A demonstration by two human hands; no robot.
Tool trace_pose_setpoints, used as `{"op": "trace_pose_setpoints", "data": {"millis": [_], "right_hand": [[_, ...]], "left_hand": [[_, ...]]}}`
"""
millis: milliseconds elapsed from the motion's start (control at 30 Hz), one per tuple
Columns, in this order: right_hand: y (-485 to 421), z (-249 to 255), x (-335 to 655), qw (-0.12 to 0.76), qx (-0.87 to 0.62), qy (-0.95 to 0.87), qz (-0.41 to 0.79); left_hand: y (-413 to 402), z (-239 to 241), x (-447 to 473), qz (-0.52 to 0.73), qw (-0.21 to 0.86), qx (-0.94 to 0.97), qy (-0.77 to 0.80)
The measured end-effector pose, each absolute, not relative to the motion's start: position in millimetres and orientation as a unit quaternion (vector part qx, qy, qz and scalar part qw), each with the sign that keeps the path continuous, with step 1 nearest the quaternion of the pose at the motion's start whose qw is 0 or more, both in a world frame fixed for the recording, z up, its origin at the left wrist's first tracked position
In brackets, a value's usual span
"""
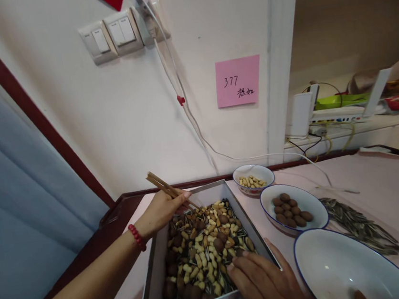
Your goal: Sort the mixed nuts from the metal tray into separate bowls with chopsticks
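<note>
The left hand (pixel 163 209) pinches chopsticks (pixel 170 190) over the box (pixel 155 269) of mixed nuts on the desk (pixel 387 185); the right hand (pixel 268 281) lies spread on the box's near corner, seemingly steadying it. Sorted bowls (pixel 294 206) stand right of it.

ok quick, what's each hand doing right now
Left hand: closed on the chopsticks, tips down in the box of mixed nuts.
Right hand: open, holding nothing, fingers resting on the box's near right corner.
</note>
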State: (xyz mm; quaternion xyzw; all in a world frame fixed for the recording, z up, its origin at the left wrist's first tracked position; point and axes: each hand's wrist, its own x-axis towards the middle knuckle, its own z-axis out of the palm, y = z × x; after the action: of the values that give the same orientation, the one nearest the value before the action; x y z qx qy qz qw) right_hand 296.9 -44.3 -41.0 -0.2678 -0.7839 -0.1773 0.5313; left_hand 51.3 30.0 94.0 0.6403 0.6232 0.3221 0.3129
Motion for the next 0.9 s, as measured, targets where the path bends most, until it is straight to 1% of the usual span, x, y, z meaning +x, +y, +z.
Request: {"op": "trace_pose_setpoints", "data": {"millis": [167,333,467,600,767,900], "right_hand": [[-42,-44,298,0.526,-0.26,-0.788,-0.186],[-42,-46,300,0.513,-0.257,-0.797,-0.191],[-44,-45,300,0.51,-0.263,-0.797,-0.187],[-44,-45,299,0.513,-0.259,-0.796,-0.188],[-44,-46,300,0.511,-0.256,-0.798,-0.189],[-44,-46,300,0.514,-0.259,-0.797,-0.186]], "left_hand": [[37,91,57,0.274,0.246,0.675,0.64],[33,87,54,0.321,0.278,0.642,0.639],[34,82,48,0.35,0.278,0.624,0.641],[35,82,47,0.329,0.283,0.641,0.632],[35,83,45,0.26,0.245,0.712,0.604],[35,80,35,0.266,0.253,0.729,0.578]]}}
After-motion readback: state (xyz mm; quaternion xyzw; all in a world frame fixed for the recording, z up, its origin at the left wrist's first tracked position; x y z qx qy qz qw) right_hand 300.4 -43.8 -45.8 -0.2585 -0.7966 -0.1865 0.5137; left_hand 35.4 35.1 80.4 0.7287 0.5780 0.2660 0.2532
